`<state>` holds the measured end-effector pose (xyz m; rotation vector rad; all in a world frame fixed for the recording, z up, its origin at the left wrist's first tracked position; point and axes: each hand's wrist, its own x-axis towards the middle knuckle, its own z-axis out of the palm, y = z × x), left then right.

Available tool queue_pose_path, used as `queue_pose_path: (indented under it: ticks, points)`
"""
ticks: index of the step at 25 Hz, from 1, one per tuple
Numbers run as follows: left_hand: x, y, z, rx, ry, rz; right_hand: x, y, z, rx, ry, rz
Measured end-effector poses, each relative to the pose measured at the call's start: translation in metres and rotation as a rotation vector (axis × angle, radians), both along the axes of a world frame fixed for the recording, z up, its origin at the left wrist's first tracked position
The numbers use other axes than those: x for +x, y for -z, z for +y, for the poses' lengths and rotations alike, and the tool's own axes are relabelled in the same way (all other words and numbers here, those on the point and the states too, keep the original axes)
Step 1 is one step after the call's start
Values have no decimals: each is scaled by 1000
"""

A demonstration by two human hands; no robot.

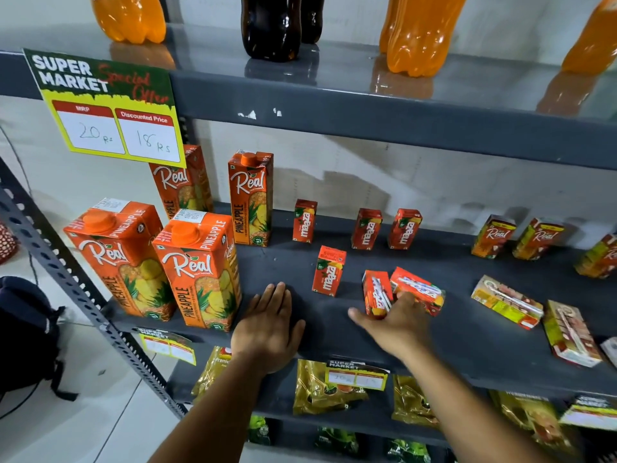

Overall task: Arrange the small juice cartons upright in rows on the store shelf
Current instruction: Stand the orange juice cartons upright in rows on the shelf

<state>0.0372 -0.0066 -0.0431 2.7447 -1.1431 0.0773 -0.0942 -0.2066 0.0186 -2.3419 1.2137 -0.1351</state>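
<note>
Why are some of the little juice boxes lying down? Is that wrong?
Yes. Two small red cartons lie tipped over by the right hand, and two more small cartons lie flat further right. The other small red ones stand upright, so the fallen ones look out of place on the shelf.

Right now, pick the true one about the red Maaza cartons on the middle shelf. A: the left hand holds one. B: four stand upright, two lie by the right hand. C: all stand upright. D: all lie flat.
B: three Maaza cartons stand at the back, a fourth stands in front, and two lie tipped at the right hand; the left hand rests flat on the shelf.
</note>
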Motion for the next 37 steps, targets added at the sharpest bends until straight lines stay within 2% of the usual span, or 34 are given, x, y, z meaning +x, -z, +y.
queue_pose_path:
  ticks: [3,7,9,13,15,18,23,26,30,34,37]
  points:
    - [-1,4,2,15,-8,5,5,10,1,-64,14,-23]
    - [3,3,2,18,0,-8,7,-19,-23,-156,-79,-131]
    - [2,2,-3,-4,15,-5,9,-48,-44,-273,-276,-93]
    - [-2,4,1,-4,8,-3,20,-90,-65,-706,-937,145]
    - [-1,2,5,-6,-2,-10,27,-94,-65,-875,-1115,228]
    - [-2,-3,0,-17,15,-19,27,-92,-71,-1003,-1245,284]
    - [-2,-5,1,-9,15,-28,29,-94,-71,-944,-1265,265]
    - [-2,-3,3,-1,3,-18,34,-103,-68,-805,-1215,353]
    - [-3,-1,2,1,-1,-19,42,-114,-63,-647,-881,558]
    - [-5,-2,1,-6,6,-30,45,-105,-50,-535,-551,551]
    - [-4,-2,1,-6,10,-36,46,-103,-48,-512,-483,521]
